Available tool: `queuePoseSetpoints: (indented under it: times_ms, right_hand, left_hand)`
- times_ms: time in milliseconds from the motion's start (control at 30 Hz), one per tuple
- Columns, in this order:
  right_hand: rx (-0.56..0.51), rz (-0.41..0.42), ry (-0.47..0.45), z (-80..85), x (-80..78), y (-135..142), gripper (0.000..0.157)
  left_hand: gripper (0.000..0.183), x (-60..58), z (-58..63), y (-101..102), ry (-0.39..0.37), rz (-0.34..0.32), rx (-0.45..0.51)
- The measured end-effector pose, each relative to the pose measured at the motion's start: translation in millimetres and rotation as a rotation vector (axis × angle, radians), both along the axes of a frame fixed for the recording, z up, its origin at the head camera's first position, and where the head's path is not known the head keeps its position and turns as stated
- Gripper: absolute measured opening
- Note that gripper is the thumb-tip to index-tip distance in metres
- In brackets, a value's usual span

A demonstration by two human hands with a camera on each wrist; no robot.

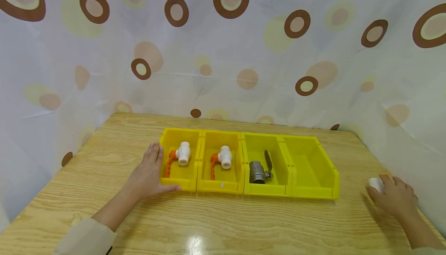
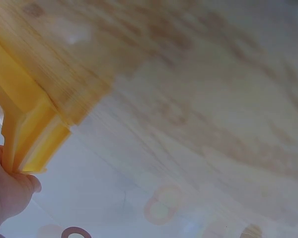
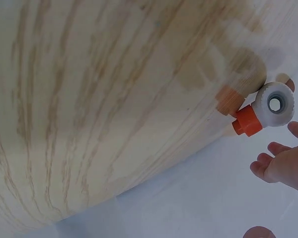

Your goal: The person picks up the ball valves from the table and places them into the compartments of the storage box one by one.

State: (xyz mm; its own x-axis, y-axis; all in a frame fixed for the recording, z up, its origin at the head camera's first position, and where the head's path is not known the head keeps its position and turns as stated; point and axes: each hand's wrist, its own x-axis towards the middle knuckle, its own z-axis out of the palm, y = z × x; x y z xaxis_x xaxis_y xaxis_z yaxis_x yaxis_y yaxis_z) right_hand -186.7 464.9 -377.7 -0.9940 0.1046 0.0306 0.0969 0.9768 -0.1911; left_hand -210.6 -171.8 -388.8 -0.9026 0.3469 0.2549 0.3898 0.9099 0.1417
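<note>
At the left end of the yellow bins, my left hand (image 1: 148, 173) grips the first bin (image 1: 179, 186), fingers along its side and thumb at its front edge. In that bin lies a white plastic ball valve (image 1: 183, 153) with an orange handle. The second bin holds a similar white valve (image 1: 225, 157). A metal ball valve (image 1: 257, 172) with a dark lever sits in the third. Far to the right, my right hand (image 1: 397, 197) holds another white ball valve (image 3: 273, 105) between thumb and index finger, at the tabletop. Its orange part shows in the right wrist view; the thumb is hidden there.
A fourth yellow bin (image 1: 315, 192) closes the row on the right, with bare bottom showing. The bins stand side by side on a wood-grain table (image 1: 223, 224). A white curtain (image 1: 216, 46) with brown circles hangs behind and at both sides.
</note>
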Motion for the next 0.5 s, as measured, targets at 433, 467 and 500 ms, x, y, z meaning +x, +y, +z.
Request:
queuePoseSetpoints:
  times_ms: [433,467,500]
  right_hand:
    - [0.037,0.070,-0.015,-12.3,-7.4,12,0.056]
    - [0.038,0.075,0.000,-13.7,-8.1,13,0.054]
    - [0.040,0.083,0.014,-14.7,-8.4,13,0.053]
  left_hand:
    - [0.117,-0.8,-1.9,-1,0.008,0.000,-0.002]
    - [0.117,-1.0,-2.0,-1,0.008,0.000,-0.002]
    - [0.117,-1.1,-2.1,-1,0.008,0.001,-0.003]
